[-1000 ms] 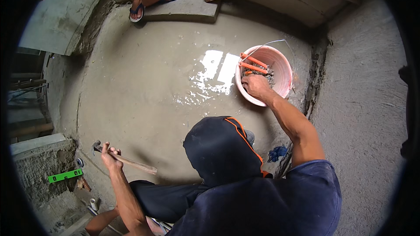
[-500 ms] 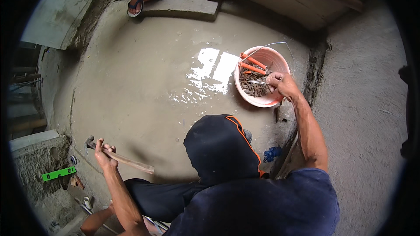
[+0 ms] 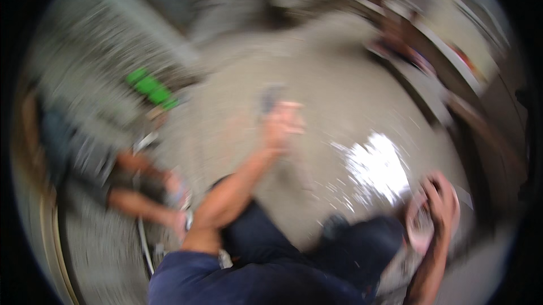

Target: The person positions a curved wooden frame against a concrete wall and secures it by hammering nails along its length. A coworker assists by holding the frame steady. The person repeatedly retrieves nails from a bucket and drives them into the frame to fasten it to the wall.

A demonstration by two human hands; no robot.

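Note:
The whole picture is smeared by motion. My left hand (image 3: pixel 283 119) is out in front over the grey wet floor, closed round a hammer; its dark head (image 3: pixel 272 97) shows above the fist and the handle is a faint streak below. At the right, my right hand (image 3: pixel 445 200) is over the rim of the pink bucket (image 3: pixel 419 236). Its fingers are too blurred to tell whether they hold anything. The bucket's contents cannot be made out.
A green spirit level (image 3: pixel 151 88) lies by a rough wall on the left. Another person (image 3: pixel 93 155) sits at the left, legs stretched toward me. At the upper right, someone's feet (image 3: pixel 401 45) are on a concrete slab (image 3: pixel 416 84) near a wooden plank (image 3: pixel 481 121).
My view has swung left, bringing the seated person into sight and shifting the bucket to the lower right. My left hand stays on the hammer; my right hand remains at the bucket.

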